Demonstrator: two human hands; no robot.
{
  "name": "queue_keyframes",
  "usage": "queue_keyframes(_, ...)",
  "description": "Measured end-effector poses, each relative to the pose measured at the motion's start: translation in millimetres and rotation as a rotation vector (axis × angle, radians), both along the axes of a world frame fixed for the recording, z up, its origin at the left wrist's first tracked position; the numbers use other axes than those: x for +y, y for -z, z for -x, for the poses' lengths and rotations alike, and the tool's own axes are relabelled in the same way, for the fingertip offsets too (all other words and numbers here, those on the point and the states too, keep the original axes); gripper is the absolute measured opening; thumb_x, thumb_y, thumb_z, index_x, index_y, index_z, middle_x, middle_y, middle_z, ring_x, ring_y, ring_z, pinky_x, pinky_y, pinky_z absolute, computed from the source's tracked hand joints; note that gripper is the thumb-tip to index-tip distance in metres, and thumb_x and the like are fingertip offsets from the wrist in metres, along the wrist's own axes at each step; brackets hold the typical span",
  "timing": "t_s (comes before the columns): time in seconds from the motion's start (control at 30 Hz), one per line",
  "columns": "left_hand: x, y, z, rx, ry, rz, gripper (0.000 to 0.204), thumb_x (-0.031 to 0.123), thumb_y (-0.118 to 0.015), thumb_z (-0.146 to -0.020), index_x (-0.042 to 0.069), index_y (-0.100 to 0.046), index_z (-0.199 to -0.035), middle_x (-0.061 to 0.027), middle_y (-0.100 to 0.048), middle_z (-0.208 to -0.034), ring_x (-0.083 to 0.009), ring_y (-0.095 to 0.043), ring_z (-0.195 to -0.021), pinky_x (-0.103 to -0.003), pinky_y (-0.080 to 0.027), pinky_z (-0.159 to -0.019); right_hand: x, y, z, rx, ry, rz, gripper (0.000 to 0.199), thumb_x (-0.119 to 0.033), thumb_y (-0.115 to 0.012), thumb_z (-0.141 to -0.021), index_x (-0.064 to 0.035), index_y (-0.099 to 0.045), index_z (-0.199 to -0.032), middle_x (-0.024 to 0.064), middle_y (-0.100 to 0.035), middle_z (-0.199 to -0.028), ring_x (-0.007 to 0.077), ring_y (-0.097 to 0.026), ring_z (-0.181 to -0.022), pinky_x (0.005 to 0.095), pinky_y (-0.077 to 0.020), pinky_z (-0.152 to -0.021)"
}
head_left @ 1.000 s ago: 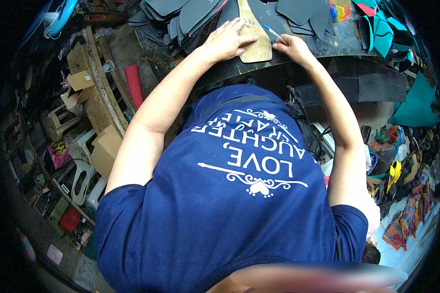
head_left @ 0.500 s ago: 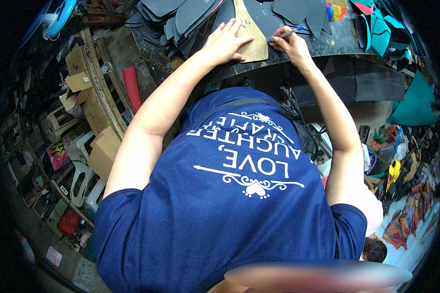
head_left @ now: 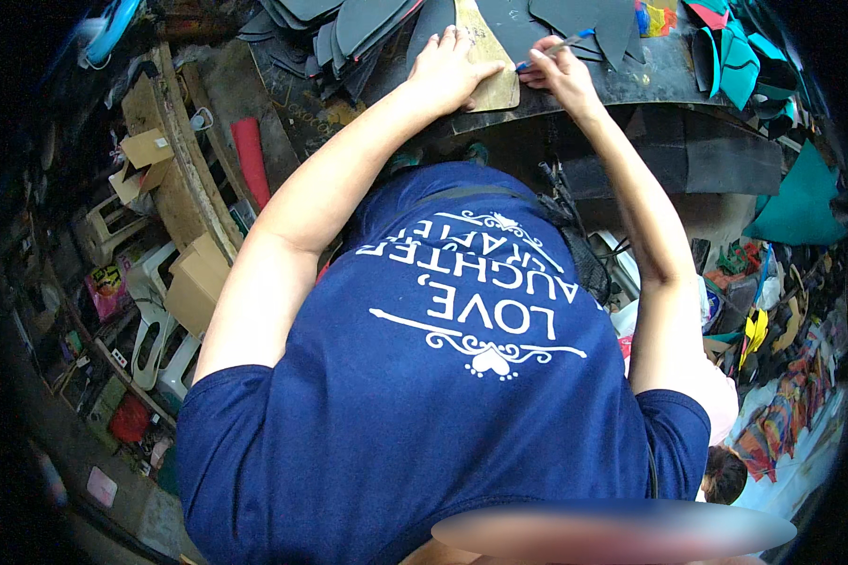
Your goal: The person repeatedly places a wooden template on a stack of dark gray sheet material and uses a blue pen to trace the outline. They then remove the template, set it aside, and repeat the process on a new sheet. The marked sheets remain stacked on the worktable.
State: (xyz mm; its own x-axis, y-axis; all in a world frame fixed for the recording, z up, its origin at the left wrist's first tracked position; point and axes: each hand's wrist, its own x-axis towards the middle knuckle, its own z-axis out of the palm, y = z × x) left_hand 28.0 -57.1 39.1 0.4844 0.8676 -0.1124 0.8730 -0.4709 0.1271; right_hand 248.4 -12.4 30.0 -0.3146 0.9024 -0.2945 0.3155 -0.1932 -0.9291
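My left hand [head_left: 450, 68] lies flat on a tan, sole-shaped cardboard pattern [head_left: 496, 87], pressing it onto a dark sheet [head_left: 631, 80] spread over the workbench at the top of the head view. Just right of the pattern's edge, my right hand [head_left: 558, 72] is closed around a thin blue pen [head_left: 558, 47], with the tip against the dark sheet. Both forearms reach up from my dark blue shirt [head_left: 443, 377], which fills the middle of the view.
Stacks of dark cut sole pieces [head_left: 349, 24] lie beyond my left hand. Teal pieces [head_left: 740, 52] sit at the bench's right end. A red roll [head_left: 251, 155] and cardboard boxes [head_left: 193, 282] are on the left. Coloured scraps [head_left: 773, 414] litter the floor on the right.
My right hand with the pen has shifted up along the pattern's right edge. The left hand stays pressed on the pattern.
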Motion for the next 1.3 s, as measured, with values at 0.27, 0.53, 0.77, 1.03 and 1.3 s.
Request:
queue_keyframes(0.27,1,1,-2,0.031,-0.009,-0.002,0.085,0.033,-0.083,-0.067,0.042,-0.044,-0.142,-0.0304,-0.038,-0.142,-0.0447,-0.039,-0.134,-0.053,-0.035,-0.109,-12,7,-5,0.019,-0.076,-0.297,0.019,-0.023,-0.056,-0.099,-0.0071,-0.053,-0.110,0.0079,-0.068,-0.085,0.0144,-0.070,-0.081,0.0280,-0.0570,-0.070)
queue_keyframes(0.53,4,-1,3,-0.001,-0.003,0.078,0.078,0.039,-0.081,-0.069,0.043,-0.047,-0.139,-0.0237,-0.036,-0.146,-0.0419,-0.030,-0.139,-0.059,-0.031,-0.108,-9,17,-5,-0.129,-0.075,-0.310,0.017,-0.025,-0.064,-0.094,-0.0121,-0.060,-0.104,0.0078,-0.069,-0.084,0.0195,-0.069,-0.077,0.0311,-0.0530,-0.070)
queue_keyframes(0.77,2,1,1,-0.006,-0.033,0.053,0.079,0.038,-0.082,-0.069,0.044,-0.046,-0.139,-0.0223,-0.037,-0.145,-0.0414,-0.030,-0.140,-0.061,-0.031,-0.108,-4,-10,-2,-0.254,-0.199,-0.238,0.020,-0.029,-0.056,-0.098,-0.0153,-0.054,-0.112,0.0084,-0.069,-0.091,0.0238,-0.070,-0.083,0.0336,-0.0543,-0.069)
queue_keyframes(1.03,2,-1,3,-0.017,-0.036,0.068,0.081,0.041,-0.081,-0.068,0.045,-0.045,-0.140,-0.0197,-0.037,-0.146,-0.0392,-0.028,-0.141,-0.061,-0.032,-0.108,-23,-11,-4,-0.273,-0.260,-0.290,0.017,-0.024,-0.062,-0.096,-0.0091,-0.062,-0.105,0.0033,-0.067,-0.085,0.0113,-0.063,-0.079,0.0280,-0.0500,-0.074)
queue_keyframes(1.3,0,5,15,-0.088,-0.009,0.019,0.081,0.046,-0.080,-0.068,0.048,-0.043,-0.140,-0.0171,-0.036,-0.148,-0.0359,-0.030,-0.140,-0.058,-0.029,-0.110,-21,-12,-7,-0.002,-0.085,-0.151,0.019,-0.028,-0.062,-0.095,-0.0133,-0.063,-0.106,0.0068,-0.066,-0.082,0.0127,-0.066,-0.078,0.0307,-0.0518,-0.072)
